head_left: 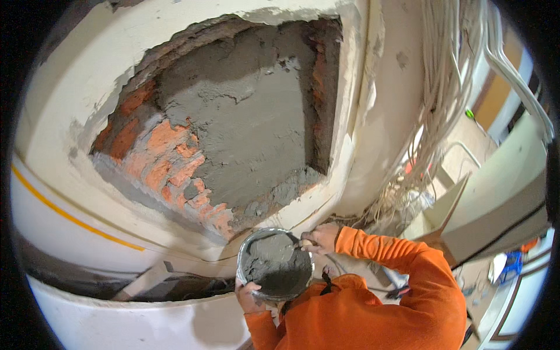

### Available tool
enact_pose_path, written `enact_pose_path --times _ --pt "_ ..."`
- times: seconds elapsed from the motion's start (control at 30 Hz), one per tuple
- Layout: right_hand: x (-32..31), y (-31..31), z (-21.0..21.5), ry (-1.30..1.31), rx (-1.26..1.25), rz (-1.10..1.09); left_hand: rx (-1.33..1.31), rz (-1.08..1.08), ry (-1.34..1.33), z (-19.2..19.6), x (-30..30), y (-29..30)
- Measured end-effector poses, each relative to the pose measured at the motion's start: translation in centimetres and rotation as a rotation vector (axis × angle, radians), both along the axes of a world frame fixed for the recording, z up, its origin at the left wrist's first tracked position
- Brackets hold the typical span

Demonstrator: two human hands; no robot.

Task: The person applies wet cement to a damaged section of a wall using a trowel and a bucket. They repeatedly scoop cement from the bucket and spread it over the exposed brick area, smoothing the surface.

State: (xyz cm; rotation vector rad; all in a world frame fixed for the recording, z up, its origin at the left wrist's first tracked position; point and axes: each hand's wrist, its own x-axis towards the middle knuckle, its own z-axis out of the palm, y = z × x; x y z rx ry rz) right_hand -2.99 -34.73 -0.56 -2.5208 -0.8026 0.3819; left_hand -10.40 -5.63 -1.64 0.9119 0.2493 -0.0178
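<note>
- Notably rough, orange brick shows at the left of the wall opening, with a grey coat to its right; the work in hand lies on the near side of both.
- The left hand clasps the near left rim of a round bucket; a firm hold there should keep it from tipping or turning under the tool's push.
- Inside the bucket, grey mortar looks paler and smoother on the far side, darker and lumpier nearer; turning the two together would likely give an even load.
- At the far right rim, the right hand is closed around a tool's handle; the blade cannot be clearly made out. A level, unhurried lift would probably spill least.
- Farther right, pale cables hang by the wall, best kept clear of wet mortar.
</note>
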Motion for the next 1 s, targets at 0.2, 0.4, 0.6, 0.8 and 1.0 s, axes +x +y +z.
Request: enact_pose_path --times 0.2,0.4,0.6,0.8,1.0 --pt "0.7 -1.8 8.1 0.148 0.262 0.534 -0.207 0.311 0.146 -3.4 -3.1 -2.8" --pt "3.8 -2.8 17.1 0.421 0.37 0.836 0.004 0.372 0.167 -2.7 -6.4 -4.3" --pt "11.5 -17.4 22.8 0.366 0.45 -0.251 -0.029 0.317 0.208 -0.6 -7.1 -7.5" --pt "9.5 -17.5 28.1 0.289 0.765 -0.533 -0.003 0.305 0.202 -4.8 -5.9 -8.5" --pt "7.5 -15.2 25.7 0.306 0.342 -0.368 0.135 0.205 0.154 -8.2 -0.9 -9.8"
